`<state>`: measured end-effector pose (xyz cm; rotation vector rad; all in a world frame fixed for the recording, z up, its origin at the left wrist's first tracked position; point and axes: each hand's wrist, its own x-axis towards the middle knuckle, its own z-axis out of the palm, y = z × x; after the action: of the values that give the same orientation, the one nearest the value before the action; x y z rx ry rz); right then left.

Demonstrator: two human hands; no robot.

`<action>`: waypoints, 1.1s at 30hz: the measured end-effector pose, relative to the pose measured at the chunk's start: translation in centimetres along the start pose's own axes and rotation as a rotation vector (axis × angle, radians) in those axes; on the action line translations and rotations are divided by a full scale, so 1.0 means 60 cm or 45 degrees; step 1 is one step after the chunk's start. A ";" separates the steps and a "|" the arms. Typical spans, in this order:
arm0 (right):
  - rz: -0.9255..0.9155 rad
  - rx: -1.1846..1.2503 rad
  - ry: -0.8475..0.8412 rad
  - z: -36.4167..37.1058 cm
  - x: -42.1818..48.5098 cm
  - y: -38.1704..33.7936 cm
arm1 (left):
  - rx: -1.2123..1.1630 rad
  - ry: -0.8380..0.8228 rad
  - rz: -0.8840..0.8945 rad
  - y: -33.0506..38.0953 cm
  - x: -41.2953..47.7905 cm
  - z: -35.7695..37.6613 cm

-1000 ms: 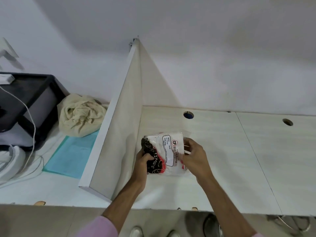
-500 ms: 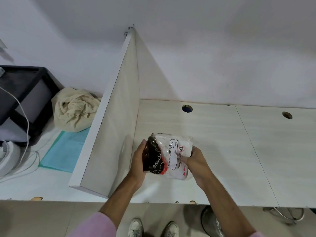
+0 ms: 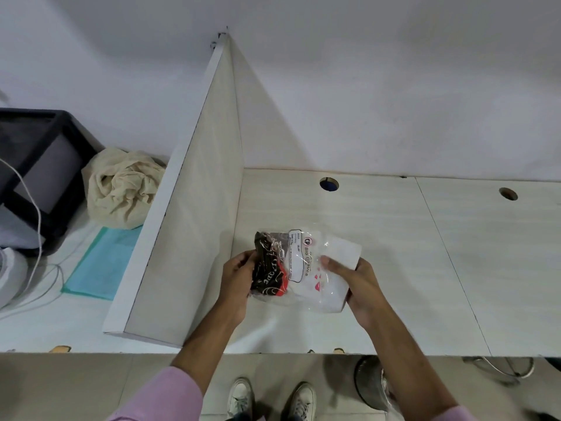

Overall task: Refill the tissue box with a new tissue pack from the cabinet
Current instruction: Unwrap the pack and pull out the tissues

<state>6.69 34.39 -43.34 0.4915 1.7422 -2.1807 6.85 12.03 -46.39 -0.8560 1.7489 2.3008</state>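
A tissue pack in clear plastic, printed black and red at its left end, is held just above the pale wood desk. My left hand grips the dark printed end. My right hand holds the white stack of tissues, which sticks out of the wrapper's right end, thumb on top. No tissue box is in sight.
An upright divider panel stands left of the hands. Beyond it lie a crumpled beige cloth, a teal folder, a black stand and white cables. Two cable holes pierce the desk. A bin stands on the floor.
The hands have drawn apart: the right hand has moved rightward with the white tissue stack, which now sticks out of the wrapper. The left hand keeps hold of the printed end.
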 end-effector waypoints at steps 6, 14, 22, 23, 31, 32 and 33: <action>-0.050 0.257 0.193 -0.039 0.011 -0.017 | -0.192 0.135 -0.117 -0.027 0.044 -0.010; -0.061 0.452 0.378 -0.082 0.042 -0.022 | -0.464 0.319 -0.191 -0.043 0.122 0.044; -0.016 0.518 0.389 -0.089 0.087 -0.032 | -0.517 0.500 -0.199 -0.036 0.204 0.079; -0.006 0.512 0.380 -0.087 0.093 -0.033 | -0.502 0.509 -0.204 -0.038 0.214 0.082; 0.142 0.580 0.213 -0.057 0.155 -0.043 | -0.239 0.533 -0.191 -0.048 0.287 0.083; 0.143 0.572 0.179 -0.053 0.162 -0.047 | -0.178 0.532 -0.171 -0.044 0.294 0.081; 0.148 0.558 0.149 -0.049 0.169 -0.050 | -0.109 0.526 -0.152 -0.040 0.302 0.078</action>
<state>-3.50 37.66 -45.83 0.8155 1.2412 -2.4914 -8.87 12.93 -56.78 -1.4983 1.6872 2.2528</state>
